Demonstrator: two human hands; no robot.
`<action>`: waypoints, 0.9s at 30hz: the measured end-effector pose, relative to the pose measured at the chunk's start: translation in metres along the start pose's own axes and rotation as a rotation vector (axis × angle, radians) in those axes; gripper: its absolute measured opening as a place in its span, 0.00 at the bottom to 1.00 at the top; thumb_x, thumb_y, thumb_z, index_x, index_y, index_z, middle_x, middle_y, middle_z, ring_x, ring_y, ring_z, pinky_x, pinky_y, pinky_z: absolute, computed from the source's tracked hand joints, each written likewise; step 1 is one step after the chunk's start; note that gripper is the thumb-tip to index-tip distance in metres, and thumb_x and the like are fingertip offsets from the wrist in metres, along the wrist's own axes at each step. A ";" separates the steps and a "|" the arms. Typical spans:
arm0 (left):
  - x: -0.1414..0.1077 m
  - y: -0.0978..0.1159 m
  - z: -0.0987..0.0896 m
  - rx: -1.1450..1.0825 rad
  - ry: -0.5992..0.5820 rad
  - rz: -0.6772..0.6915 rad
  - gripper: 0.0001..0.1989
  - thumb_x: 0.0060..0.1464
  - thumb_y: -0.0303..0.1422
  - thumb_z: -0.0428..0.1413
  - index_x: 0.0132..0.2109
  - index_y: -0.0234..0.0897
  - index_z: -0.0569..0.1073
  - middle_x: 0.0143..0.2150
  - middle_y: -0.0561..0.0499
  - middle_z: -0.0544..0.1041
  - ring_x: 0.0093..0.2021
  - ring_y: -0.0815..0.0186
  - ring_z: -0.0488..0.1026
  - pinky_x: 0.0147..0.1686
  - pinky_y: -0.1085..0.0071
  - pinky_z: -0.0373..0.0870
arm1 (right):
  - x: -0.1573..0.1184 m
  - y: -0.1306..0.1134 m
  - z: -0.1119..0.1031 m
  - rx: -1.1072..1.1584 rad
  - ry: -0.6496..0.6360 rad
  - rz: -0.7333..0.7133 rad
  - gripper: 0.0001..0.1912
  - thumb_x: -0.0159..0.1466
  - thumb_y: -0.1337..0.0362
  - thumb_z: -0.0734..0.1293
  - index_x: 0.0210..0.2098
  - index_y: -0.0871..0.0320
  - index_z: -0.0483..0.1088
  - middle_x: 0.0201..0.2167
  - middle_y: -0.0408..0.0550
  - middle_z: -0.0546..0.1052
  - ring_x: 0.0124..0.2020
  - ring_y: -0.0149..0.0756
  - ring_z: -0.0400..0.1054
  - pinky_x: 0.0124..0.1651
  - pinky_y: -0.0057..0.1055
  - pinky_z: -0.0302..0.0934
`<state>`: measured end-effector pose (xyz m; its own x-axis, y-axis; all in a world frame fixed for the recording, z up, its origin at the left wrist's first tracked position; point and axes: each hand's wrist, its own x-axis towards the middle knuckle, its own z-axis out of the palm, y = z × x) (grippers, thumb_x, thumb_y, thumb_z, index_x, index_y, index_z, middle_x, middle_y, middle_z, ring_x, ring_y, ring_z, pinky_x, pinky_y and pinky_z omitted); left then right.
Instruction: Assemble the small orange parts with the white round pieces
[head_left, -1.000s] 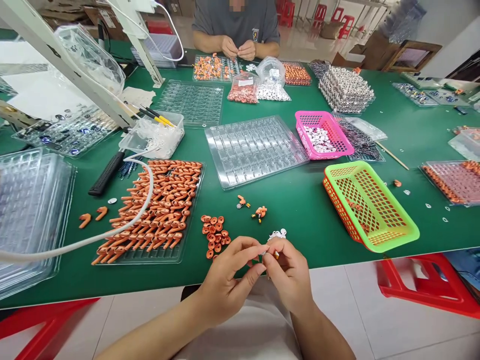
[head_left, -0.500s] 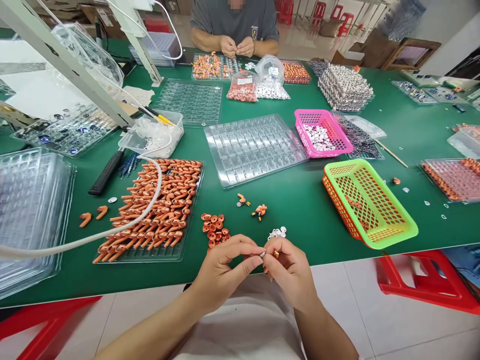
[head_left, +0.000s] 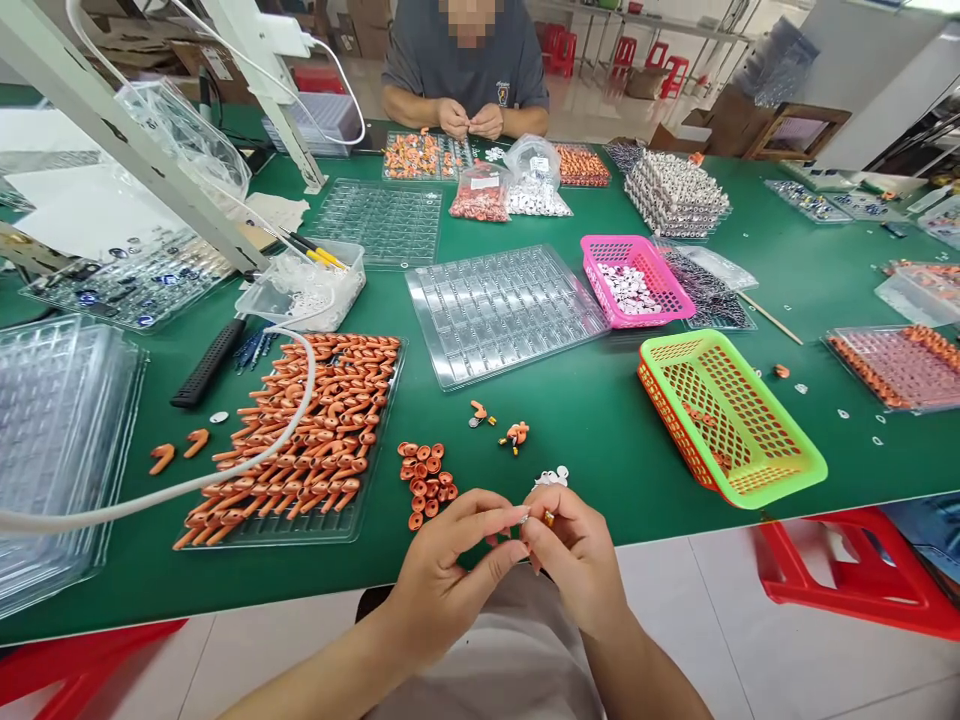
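My right hand (head_left: 581, 560) is closed in a pinch on a small earbud part (head_left: 550, 519); a gold-yellow bit and a little silver show, and the fingers hide the rest. Facing it, my left hand (head_left: 457, 560) has its thumb and index finger apart, the index tip at the silver bit. Just beyond my fingers lies a small pile of white round pieces (head_left: 553, 476). Orange earbud shells (head_left: 426, 480), cup-shaped, are grouped left of that pile. Farther out sit two orange earbud pieces with wiring, one (head_left: 478, 412) left of the other (head_left: 516, 434).
A tray of orange earbud stems (head_left: 300, 440) lies left, crossed by a white cable (head_left: 225, 465). Ahead is a clear plastic tray (head_left: 510, 310). Pink (head_left: 679, 300) and green (head_left: 814, 470) baskets stand right. Across the table, a person (head_left: 465, 80) works with both hands.
My left thumb has come down, away from the index fingertip. My right hand keeps its pinch. The view has tilted up slightly, so the table sits lower.
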<state>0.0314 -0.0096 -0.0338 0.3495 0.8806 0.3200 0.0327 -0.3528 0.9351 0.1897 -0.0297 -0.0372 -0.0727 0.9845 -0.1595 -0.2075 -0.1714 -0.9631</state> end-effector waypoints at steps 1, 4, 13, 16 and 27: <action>-0.001 0.000 0.001 0.020 0.003 0.017 0.17 0.58 0.23 0.58 0.52 0.44 0.76 0.41 0.48 0.77 0.38 0.68 0.75 0.36 0.75 0.76 | 0.000 -0.001 0.002 -0.002 0.014 -0.020 0.12 0.64 0.58 0.67 0.28 0.57 0.64 0.25 0.41 0.69 0.22 0.26 0.57 0.24 0.24 0.53; -0.001 -0.001 0.005 0.061 0.005 0.023 0.18 0.59 0.22 0.56 0.54 0.43 0.74 0.42 0.48 0.75 0.37 0.69 0.74 0.37 0.75 0.75 | 0.001 0.000 0.006 0.008 0.056 -0.065 0.12 0.64 0.59 0.67 0.27 0.56 0.65 0.26 0.40 0.68 0.23 0.26 0.57 0.25 0.24 0.53; 0.001 -0.002 -0.001 0.153 -0.020 0.060 0.22 0.59 0.22 0.56 0.59 0.43 0.70 0.44 0.48 0.74 0.38 0.69 0.73 0.38 0.73 0.75 | 0.007 0.011 -0.002 0.250 0.038 0.059 0.10 0.63 0.60 0.69 0.28 0.57 0.67 0.23 0.39 0.68 0.19 0.24 0.56 0.20 0.23 0.51; 0.004 -0.003 -0.004 0.225 0.045 0.063 0.16 0.57 0.23 0.58 0.52 0.39 0.73 0.40 0.49 0.76 0.34 0.70 0.73 0.35 0.74 0.73 | 0.005 0.012 -0.002 0.274 0.061 0.071 0.10 0.62 0.60 0.69 0.28 0.57 0.68 0.22 0.40 0.70 0.19 0.24 0.57 0.19 0.22 0.50; 0.013 0.000 0.000 0.322 0.100 0.153 0.08 0.55 0.20 0.55 0.39 0.37 0.73 0.32 0.51 0.76 0.32 0.68 0.72 0.33 0.72 0.71 | 0.004 0.018 0.004 0.252 0.079 0.092 0.11 0.63 0.60 0.69 0.28 0.58 0.67 0.23 0.40 0.70 0.18 0.23 0.58 0.20 0.23 0.53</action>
<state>0.0357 0.0015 -0.0295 0.2805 0.8310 0.4805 0.2860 -0.5502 0.7846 0.1817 -0.0287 -0.0544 -0.0288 0.9625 -0.2698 -0.4406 -0.2545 -0.8609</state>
